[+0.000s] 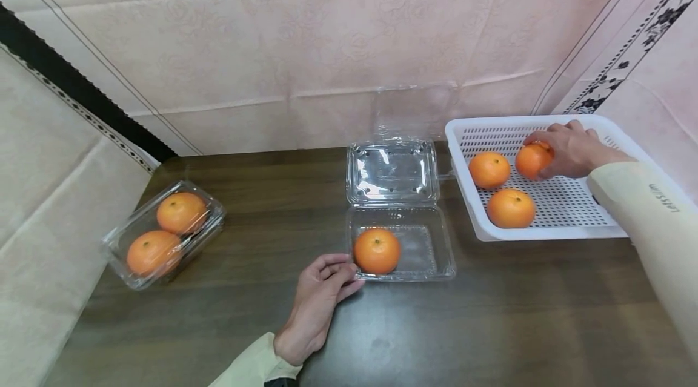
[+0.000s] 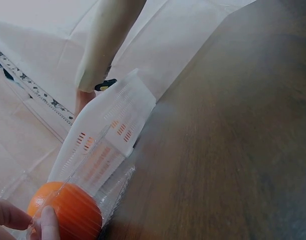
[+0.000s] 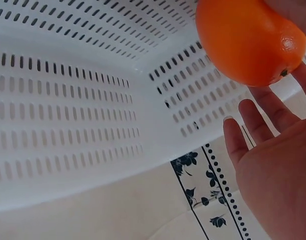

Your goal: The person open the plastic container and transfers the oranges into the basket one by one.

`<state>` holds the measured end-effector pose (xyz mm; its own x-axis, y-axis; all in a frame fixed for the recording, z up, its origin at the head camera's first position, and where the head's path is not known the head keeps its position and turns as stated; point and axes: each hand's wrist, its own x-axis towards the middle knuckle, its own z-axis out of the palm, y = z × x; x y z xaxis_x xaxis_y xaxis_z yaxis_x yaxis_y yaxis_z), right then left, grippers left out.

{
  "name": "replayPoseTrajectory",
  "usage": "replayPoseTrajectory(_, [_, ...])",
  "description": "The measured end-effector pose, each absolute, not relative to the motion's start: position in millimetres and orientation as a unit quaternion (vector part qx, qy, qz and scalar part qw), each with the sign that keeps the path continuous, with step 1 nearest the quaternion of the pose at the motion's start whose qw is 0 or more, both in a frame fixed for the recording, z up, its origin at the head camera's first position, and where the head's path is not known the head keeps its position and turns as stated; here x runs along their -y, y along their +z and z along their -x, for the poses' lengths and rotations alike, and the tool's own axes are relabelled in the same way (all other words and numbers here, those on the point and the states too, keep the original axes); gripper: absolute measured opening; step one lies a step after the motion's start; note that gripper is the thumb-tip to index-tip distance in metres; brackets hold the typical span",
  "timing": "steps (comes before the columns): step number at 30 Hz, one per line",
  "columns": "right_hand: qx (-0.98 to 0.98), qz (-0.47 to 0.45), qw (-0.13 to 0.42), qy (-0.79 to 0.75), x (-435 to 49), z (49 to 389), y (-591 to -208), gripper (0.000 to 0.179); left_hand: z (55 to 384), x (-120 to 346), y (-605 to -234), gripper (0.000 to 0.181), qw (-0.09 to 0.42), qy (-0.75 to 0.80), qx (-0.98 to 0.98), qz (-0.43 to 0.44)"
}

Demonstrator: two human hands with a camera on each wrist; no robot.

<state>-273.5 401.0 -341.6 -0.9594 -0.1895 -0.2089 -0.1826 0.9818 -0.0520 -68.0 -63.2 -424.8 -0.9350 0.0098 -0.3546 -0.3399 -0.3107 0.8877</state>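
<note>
In the head view, my left hand (image 1: 319,302) pinches the near left corner of an open clear plastic clamshell box (image 1: 422,248). One orange (image 1: 377,251) sits in the left half of its base, and the lid (image 1: 392,172) lies folded back behind. My right hand (image 1: 569,148) reaches into a white perforated basket (image 1: 567,232) and grips an orange (image 1: 533,160) between thumb and fingers. The right wrist view shows that orange (image 3: 248,42) close up, with some fingers extended beside it. Two more oranges, a rear one (image 1: 489,169) and a front one (image 1: 511,208), lie in the basket's left part.
A closed clear box (image 1: 215,211) holding two oranges stands at the left on the dark wooden table (image 1: 262,205). Behind the open box stands another transparent plastic piece (image 1: 414,111), hard to make out. Pale patterned cloth (image 1: 305,42) hangs along the table's back.
</note>
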Motion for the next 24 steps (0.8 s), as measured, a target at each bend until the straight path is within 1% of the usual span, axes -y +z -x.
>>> replayPoseTrajectory(9, [-0.989,0.101,0.107,-0.017,-399,276,-353,0.077,68,63,-424,0.031,0.110,0.797,-0.575,0.147])
replayPoseTrajectory(24, [-0.988,0.098,0.119,-0.024,-399,279,-354,0.084,68,63,-422,0.032,0.113,0.793,-0.580,0.150])
